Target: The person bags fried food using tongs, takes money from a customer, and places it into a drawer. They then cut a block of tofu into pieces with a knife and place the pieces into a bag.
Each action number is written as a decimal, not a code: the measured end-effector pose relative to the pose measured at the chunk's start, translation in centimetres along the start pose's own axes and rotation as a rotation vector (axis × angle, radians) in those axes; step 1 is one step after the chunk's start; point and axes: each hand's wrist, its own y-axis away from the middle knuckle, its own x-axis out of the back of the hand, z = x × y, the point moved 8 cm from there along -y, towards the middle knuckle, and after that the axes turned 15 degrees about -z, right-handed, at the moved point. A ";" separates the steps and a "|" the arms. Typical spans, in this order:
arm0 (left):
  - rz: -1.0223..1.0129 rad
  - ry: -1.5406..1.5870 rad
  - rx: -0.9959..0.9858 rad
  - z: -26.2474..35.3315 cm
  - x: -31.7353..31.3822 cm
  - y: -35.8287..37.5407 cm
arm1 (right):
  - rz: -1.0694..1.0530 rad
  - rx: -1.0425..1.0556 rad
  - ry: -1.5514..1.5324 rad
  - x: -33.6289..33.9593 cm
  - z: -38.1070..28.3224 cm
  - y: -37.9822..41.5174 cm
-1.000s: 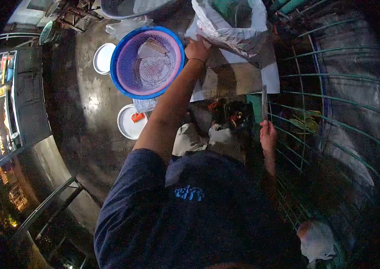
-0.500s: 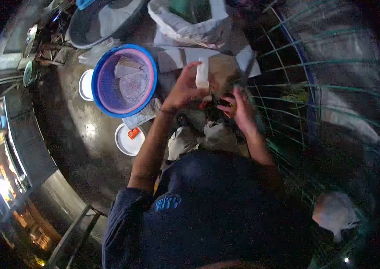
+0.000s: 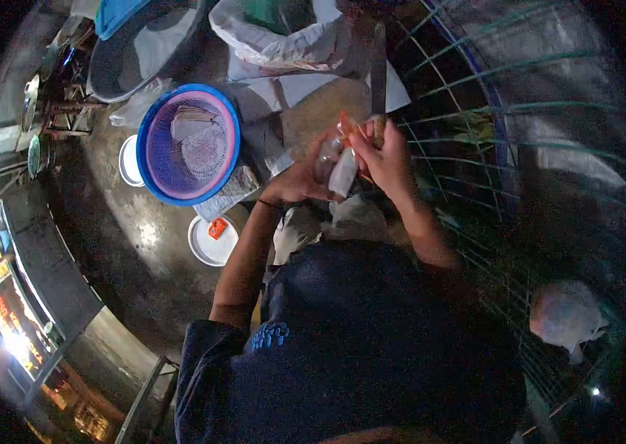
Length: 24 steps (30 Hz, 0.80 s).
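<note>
My left hand (image 3: pixel 299 177) is closed around a clear plastic packet with a white block (image 3: pixel 342 175) showing at its lower right. An orange end (image 3: pixel 344 123) of the packet sticks up between my hands. My right hand (image 3: pixel 388 159) wraps the handle of a knife (image 3: pixel 378 66), whose long dark blade points away from me. Its thumb and finger are also right at the packet's orange end. Below both hands is a brown board (image 3: pixel 325 111) on the ground, with white sheets (image 3: pixel 294 90) around it.
A blue basin (image 3: pixel 144 166) with a pink basket (image 3: pixel 233 140) inside stands to the left. Nearby is a white lid (image 3: pixel 213 251) bearing an orange packet (image 3: pixel 217 228). An open white sack (image 3: pixel 276 52) and a dark tub (image 3: pixel 109 78) stand ahead. Green wire fencing (image 3: pixel 468 137) runs along the right.
The white block has come down toward me and tilted in my left hand. My right hand has risen to meet it, and the knife's blade now shows pointing away.
</note>
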 end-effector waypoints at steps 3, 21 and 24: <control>-0.261 0.326 0.087 1.1 -4.1 -1.3 | 0.004 0.025 -0.060 1.3 0.9 -0.9; 0.403 0.607 0.510 -8.0 -1.9 13.2 | 0.559 -0.784 0.131 17.4 46.2 11.9; 0.488 0.508 0.668 -8.7 -2.5 13.3 | 0.575 -0.761 0.154 18.1 48.8 9.1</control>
